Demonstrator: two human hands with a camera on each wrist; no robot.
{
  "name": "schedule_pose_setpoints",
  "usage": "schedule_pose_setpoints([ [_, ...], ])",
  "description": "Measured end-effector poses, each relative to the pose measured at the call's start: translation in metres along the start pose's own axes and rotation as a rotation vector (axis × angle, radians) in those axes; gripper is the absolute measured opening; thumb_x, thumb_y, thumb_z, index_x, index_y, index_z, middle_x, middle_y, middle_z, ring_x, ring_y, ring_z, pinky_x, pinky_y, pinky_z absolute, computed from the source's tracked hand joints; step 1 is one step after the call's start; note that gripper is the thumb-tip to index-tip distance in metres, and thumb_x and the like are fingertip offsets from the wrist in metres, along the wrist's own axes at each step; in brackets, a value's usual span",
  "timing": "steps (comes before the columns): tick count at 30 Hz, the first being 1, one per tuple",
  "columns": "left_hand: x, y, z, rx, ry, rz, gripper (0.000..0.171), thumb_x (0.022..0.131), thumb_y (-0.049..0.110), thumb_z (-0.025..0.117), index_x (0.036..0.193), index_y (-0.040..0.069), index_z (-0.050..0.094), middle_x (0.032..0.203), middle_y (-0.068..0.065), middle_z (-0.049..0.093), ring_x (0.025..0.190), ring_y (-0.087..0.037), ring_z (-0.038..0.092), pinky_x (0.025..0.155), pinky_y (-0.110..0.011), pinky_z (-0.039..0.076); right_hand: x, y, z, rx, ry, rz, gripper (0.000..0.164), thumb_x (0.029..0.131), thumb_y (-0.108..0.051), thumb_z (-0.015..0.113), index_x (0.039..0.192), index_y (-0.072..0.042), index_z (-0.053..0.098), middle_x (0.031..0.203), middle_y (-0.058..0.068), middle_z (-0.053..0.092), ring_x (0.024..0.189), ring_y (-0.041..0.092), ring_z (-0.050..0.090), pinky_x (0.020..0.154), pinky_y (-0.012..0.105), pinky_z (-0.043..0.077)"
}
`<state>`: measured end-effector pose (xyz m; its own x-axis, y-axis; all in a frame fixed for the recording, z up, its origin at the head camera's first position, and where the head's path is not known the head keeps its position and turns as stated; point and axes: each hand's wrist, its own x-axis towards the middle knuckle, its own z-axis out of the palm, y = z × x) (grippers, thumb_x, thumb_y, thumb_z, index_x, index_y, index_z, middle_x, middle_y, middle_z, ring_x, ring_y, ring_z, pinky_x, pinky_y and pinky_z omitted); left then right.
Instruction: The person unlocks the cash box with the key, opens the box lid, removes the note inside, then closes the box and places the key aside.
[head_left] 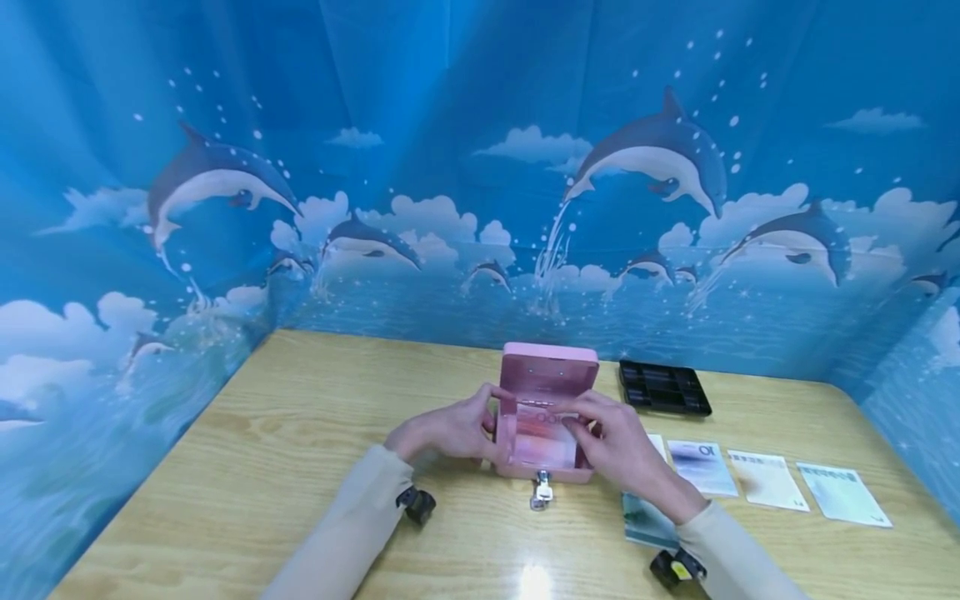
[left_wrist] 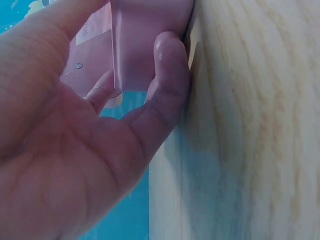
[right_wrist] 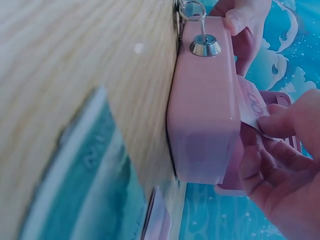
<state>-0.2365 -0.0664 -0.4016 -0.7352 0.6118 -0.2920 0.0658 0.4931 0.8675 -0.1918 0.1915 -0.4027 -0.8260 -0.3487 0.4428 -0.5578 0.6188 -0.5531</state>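
Observation:
A pink cash box (head_left: 544, 474) stands on the table with its lid (head_left: 551, 371) raised. My left hand (head_left: 467, 425) holds its left side; in the left wrist view the fingers of that hand (left_wrist: 95, 145) bend against the pink wall. A reddish banknote (head_left: 542, 446) marked 100 lies over the open box. My right hand (head_left: 617, 437) pinches that note at its right edge between thumb and finger, seen closely in the right wrist view (right_wrist: 285, 150). Keys (head_left: 542, 493) hang from the lock on the box's front.
A black compartment tray (head_left: 663, 388) lies behind on the right. Several banknotes lie in a row to the right, among them a purple-blue one (head_left: 702, 467), an orange one (head_left: 767, 480) and a pale green one (head_left: 844, 493). A dark green note (head_left: 647, 523) lies below my right wrist.

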Motion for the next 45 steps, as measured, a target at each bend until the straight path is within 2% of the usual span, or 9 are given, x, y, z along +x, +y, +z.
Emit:
schedule_pose_setpoints([
  [5,0.000,0.000,0.001,0.014,0.010,-0.002,0.088,0.082,0.017,0.085,0.150,0.021,0.030,0.111,-0.015,0.058,0.079,-0.022,0.063,0.071,-0.033,0.057,0.000,-0.001,-0.004,-0.018,0.047,-0.019,0.027,0.090,0.005,0.071,0.107,-0.014,0.079,0.092,-0.003,0.072,0.066,0.000,0.056,0.054,0.020,0.053],
  [13,-0.001,0.001,0.001,0.005,0.022,-0.021,0.089,0.081,0.017,0.086,0.150,0.022,0.030,0.112,-0.015,0.058,0.081,-0.024,0.063,0.071,-0.034,0.057,0.000,0.000,-0.010,-0.020,0.091,-0.023,0.034,0.089,0.008,0.070,0.108,-0.018,0.079,0.094,-0.003,0.072,0.066,0.000,0.055,0.053,0.020,0.052],
  [27,0.001,0.004,0.002,0.024,0.037,-0.050,0.090,0.080,0.019,0.087,0.150,0.024,0.031,0.113,-0.014,0.057,0.081,-0.024,0.063,0.071,-0.034,0.056,-0.003,-0.005,-0.024,-0.032,0.087,0.026,0.030,0.091,0.004,0.071,0.108,-0.019,0.079,0.094,-0.006,0.072,0.068,0.001,0.057,0.056,0.021,0.055],
  [35,0.002,0.003,0.002,0.005,0.033,-0.042,0.090,0.080,0.015,0.087,0.150,0.023,0.030,0.114,-0.014,0.058,0.083,-0.024,0.063,0.072,-0.033,0.057,-0.010,-0.002,-0.032,-0.033,0.110,0.001,0.031,0.089,0.007,0.072,0.105,-0.018,0.080,0.090,-0.008,0.070,0.065,-0.001,0.055,0.053,0.021,0.053],
  [45,0.002,0.002,0.003,0.007,0.037,-0.051,0.092,0.079,0.016,0.087,0.151,0.024,0.030,0.115,-0.015,0.058,0.083,-0.025,0.064,0.073,-0.035,0.057,-0.020,-0.001,-0.042,-0.061,0.108,0.047,0.035,0.087,0.009,0.071,0.106,-0.019,0.080,0.087,-0.010,0.068,0.064,0.001,0.055,0.053,0.021,0.052],
])
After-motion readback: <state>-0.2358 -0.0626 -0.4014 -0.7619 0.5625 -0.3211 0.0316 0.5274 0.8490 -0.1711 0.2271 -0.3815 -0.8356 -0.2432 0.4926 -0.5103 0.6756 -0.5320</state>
